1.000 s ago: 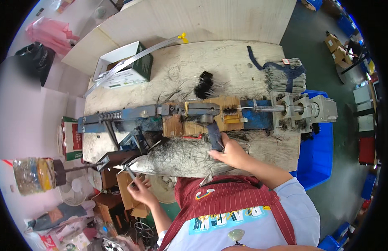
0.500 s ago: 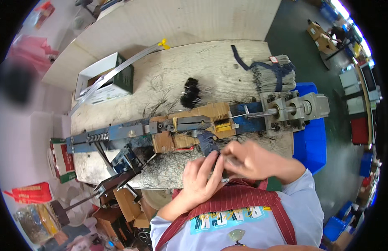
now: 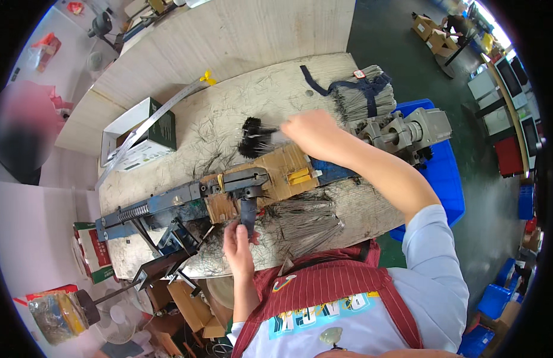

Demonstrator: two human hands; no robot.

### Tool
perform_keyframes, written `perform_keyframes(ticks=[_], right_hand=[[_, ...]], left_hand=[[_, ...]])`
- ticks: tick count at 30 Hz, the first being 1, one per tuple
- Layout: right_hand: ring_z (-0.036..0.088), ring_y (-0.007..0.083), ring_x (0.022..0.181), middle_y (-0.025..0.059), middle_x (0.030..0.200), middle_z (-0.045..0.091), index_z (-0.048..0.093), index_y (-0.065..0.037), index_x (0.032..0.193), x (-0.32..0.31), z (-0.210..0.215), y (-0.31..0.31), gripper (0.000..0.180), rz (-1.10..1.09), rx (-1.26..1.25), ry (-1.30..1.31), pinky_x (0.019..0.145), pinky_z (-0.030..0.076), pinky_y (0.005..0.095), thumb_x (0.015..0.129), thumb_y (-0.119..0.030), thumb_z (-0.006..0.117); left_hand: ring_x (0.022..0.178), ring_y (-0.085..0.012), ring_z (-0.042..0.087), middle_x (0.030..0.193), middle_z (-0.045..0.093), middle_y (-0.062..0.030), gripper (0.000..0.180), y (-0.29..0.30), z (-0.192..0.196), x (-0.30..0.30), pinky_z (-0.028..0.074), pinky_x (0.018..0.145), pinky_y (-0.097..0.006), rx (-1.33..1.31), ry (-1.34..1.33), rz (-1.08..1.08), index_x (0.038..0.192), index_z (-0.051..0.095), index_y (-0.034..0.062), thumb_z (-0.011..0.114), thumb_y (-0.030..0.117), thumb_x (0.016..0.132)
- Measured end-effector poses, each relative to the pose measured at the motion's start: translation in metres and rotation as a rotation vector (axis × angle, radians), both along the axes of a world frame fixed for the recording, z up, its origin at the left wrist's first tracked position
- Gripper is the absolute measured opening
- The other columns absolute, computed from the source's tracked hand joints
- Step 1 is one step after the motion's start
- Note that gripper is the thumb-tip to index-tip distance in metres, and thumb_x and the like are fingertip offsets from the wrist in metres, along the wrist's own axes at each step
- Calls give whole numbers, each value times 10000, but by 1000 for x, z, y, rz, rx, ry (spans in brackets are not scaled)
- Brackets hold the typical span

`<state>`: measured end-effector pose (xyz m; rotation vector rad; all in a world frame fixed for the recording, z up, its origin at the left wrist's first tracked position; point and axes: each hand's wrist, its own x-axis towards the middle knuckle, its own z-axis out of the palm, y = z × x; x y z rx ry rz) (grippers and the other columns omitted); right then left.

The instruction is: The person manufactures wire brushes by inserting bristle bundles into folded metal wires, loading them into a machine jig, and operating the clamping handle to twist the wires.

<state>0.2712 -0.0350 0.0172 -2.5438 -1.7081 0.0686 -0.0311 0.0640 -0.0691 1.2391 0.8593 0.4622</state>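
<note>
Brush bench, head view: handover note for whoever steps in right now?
Left hand: at the bench's near edge, fingers on the black handle under the machine's clamp.
Right hand: stretched across the bench, holding a black bristle brush by its wire end.
Things: loose wire pile lies in front of the machine; bundled wires at the far right.
Done: one brush is out of the machine.
Left: cannot tell how many remain.

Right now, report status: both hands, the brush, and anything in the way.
Right hand out over the bench, fingers on the black brush. Left hand at the machine's black handle. Loose wire bundle between them; nothing blocking the brush.
</note>
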Motion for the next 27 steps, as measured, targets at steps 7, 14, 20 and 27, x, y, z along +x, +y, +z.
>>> perform_keyframes(ticks=[7,14,20,27], right_hand=[[645,341,769,158,807,623,590,-41,839,1,-20,29,52,11,125,-2,616,518,431,805,-55,554],[635,345,671,134,719,622,578,-59,801,-77,-3,-110,111,-17,177,442,590,491,457,822,-162,611],[638,350,694,112,726,638,580,-68,838,-114,-88,-159,204,-270,-61,580,626,496,474,864,-263,636],[636,323,799,103,865,623,577,-59,895,-117,-94,-173,176,-255,169,583,662,505,449,859,-221,635]], left_hand=[[703,-80,579,874,601,-36,280,-6,-16,6,469,610,-226,94,79,-318,1175,507,-28,609,101,948],[875,-99,598,1016,615,-55,302,-24,-33,-5,507,765,-243,-5,7,-430,1208,460,-20,594,81,956],[908,-110,603,1110,621,-73,305,-27,-30,2,510,792,-254,-72,64,-455,1213,456,-11,593,90,960],[903,-159,634,1047,641,-105,327,-18,-12,-8,514,787,-284,148,86,-306,1260,480,-44,562,22,949]])
